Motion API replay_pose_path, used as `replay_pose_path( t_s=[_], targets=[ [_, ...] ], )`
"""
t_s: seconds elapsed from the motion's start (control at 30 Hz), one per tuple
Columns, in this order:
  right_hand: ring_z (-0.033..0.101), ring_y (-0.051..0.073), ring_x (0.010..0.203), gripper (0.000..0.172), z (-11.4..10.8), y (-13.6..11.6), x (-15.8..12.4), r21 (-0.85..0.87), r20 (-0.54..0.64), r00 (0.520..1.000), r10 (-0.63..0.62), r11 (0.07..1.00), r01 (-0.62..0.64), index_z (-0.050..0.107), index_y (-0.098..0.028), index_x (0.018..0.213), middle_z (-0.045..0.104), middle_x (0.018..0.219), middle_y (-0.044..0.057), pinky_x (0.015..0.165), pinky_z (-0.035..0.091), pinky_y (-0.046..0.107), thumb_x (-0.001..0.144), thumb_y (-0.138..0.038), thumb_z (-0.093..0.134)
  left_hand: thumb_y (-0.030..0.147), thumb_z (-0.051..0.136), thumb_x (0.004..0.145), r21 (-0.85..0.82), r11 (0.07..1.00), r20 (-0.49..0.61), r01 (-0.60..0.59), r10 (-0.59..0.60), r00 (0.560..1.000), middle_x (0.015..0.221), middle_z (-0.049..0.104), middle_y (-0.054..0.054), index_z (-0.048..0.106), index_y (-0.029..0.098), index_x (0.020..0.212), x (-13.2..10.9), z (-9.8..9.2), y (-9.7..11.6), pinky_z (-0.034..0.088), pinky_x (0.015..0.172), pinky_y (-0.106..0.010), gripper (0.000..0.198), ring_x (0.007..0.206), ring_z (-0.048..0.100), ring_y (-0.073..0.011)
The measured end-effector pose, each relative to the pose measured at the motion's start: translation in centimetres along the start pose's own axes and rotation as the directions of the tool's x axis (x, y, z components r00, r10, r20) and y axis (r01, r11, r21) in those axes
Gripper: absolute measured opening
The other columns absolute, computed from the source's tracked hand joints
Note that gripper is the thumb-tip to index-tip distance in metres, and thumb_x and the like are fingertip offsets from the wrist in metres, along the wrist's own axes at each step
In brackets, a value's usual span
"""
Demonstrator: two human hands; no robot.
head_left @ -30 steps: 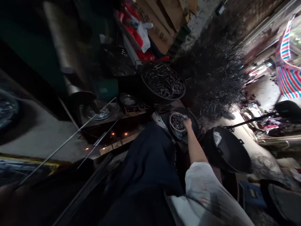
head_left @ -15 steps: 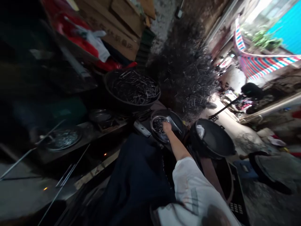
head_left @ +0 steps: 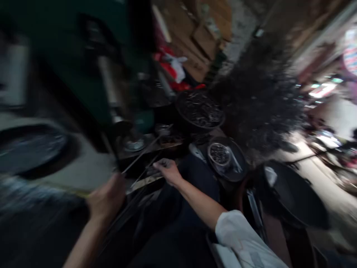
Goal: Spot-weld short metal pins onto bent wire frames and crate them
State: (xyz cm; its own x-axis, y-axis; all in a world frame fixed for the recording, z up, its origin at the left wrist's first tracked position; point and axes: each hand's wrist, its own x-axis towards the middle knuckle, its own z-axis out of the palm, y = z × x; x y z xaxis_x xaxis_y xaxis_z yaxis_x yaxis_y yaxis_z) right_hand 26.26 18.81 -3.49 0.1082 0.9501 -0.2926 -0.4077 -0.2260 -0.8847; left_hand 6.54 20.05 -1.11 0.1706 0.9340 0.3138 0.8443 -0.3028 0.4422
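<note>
My left hand (head_left: pixel 107 197), smeared by motion, is closed around a thin metal rod (head_left: pixel 145 152) that slants up to the right. My right hand (head_left: pixel 167 171) is in front of my dark-clad lap, its fingers drawn together and pointing left, close to a second thin rod (head_left: pixel 146 169). What sits between those fingers is too small and blurred to name. To the right of my right hand, a round bowl (head_left: pixel 208 158) of small dark metal pieces (head_left: pixel 219 153) stands inside a wider black pan (head_left: pixel 239 158), beside a clear plastic strip.
A large basin (head_left: pixel 181 115) of thin metal pieces stands behind, near a dark heap of similar pieces (head_left: pixel 262 108). At right is a black wok-like pan (head_left: pixel 298 197) with a white scrap inside. Green machinery (head_left: pixel 67 67) and a dark round tray (head_left: pixel 69 143) are at left.
My right hand has left the bowl of small metal pieces and moved left over my lap. My left hand has come into view at the rod. The view has swung left.
</note>
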Motion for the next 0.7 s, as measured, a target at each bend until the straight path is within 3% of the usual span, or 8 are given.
replay_pose_path(
  t_s=[0.03,0.1,0.23,0.43,0.7],
  targets=[
    [0.071,0.017,0.059,0.045,2.1,0.5,-0.3,0.055,0.002,1.000,0.009,0.998,-0.009,0.062,-0.018,0.080,0.073,0.071,0.004,0.056,0.056,0.025,0.065,-0.053,0.085,0.034,0.033,0.094,0.033,0.998,-0.021,-0.055,0.055,0.998,0.057,0.062,-0.003,0.063,0.019,0.085,-0.6,-0.2,-0.6,0.027,0.047,-0.024,0.034,0.049,0.053,-0.0168],
    [0.072,0.017,0.064,0.038,5.1,0.5,-0.6,0.133,-0.001,1.000,0.000,0.991,0.000,0.060,-0.019,0.079,0.074,0.073,0.003,0.058,0.057,0.025,0.069,-0.047,0.083,0.030,0.035,0.092,0.095,0.995,-0.020,-0.034,0.036,0.999,0.060,0.067,-0.006,0.063,0.019,0.083,-1.1,-0.2,-1.1,0.030,0.049,-0.027,0.032,0.055,0.062,-0.0201],
    [0.074,0.019,0.075,0.027,8.3,-0.7,-0.5,0.181,0.005,1.000,-0.023,0.983,0.022,0.061,-0.019,0.078,0.072,0.071,0.002,0.066,0.060,0.029,0.075,-0.039,0.078,0.025,0.035,0.095,0.154,0.988,0.006,-0.002,0.001,1.000,0.063,0.069,-0.007,0.064,0.018,0.083,-0.6,0.2,-1.0,0.031,0.050,-0.030,0.032,0.059,0.067,-0.0225],
    [0.073,0.018,0.075,0.026,9.3,-1.3,-0.8,0.178,-0.035,0.998,-0.056,0.982,0.061,0.059,-0.019,0.077,0.069,0.071,0.000,0.074,0.060,0.031,0.074,-0.037,0.079,0.023,0.036,0.097,0.157,0.987,0.017,0.022,-0.025,1.000,0.065,0.069,-0.007,0.064,0.018,0.087,-0.4,-0.4,-0.7,0.028,0.050,-0.030,0.030,0.060,0.067,-0.0221],
    [0.072,0.017,0.073,0.026,9.8,-1.7,0.5,0.139,-0.066,0.991,-0.112,0.983,0.121,0.057,-0.020,0.077,0.072,0.075,0.001,0.073,0.059,0.031,0.074,-0.037,0.077,0.019,0.041,0.098,0.140,0.989,0.041,0.053,-0.059,0.997,0.068,0.070,-0.006,0.064,0.017,0.092,1.3,-0.6,-0.3,0.029,0.051,-0.030,0.023,0.065,0.069,-0.0221]
  ],
)
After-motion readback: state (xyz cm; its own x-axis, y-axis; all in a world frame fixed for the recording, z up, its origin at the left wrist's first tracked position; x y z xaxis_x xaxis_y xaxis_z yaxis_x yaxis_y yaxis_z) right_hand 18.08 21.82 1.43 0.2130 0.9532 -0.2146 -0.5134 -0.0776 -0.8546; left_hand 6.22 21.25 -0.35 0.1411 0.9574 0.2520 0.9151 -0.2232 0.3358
